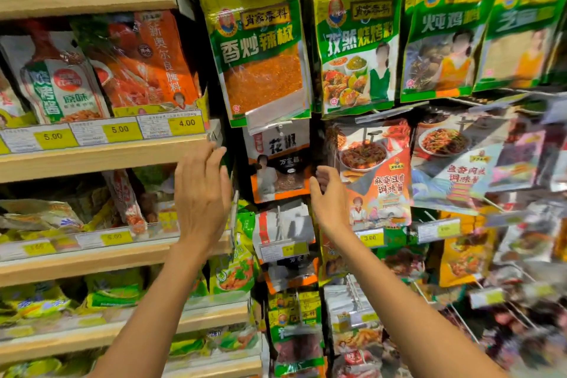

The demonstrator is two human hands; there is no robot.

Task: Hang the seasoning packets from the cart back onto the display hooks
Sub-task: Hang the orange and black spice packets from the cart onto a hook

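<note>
My left hand (202, 193) is raised with spread fingers and holds nothing, in front of the wooden shelf's end. My right hand (329, 196) is loosely curled, thumb apart from the fingers, with nothing between them. It sits at the left edge of an orange mapo tofu seasoning packet (379, 175) hanging on a hook (369, 135). Between my hands hangs a white and orange peppercorn packet (279, 163). Above hang a green chilli packet (260, 52) and a green cumin barbecue packet (357, 46). The cart is out of view.
Wooden shelves (101, 159) on the left carry standing sauce pouches behind yellow price tags (186, 123). To the right and below, many more packets hang on wire hooks with price tags (369, 238) at their tips, blurred toward the right edge.
</note>
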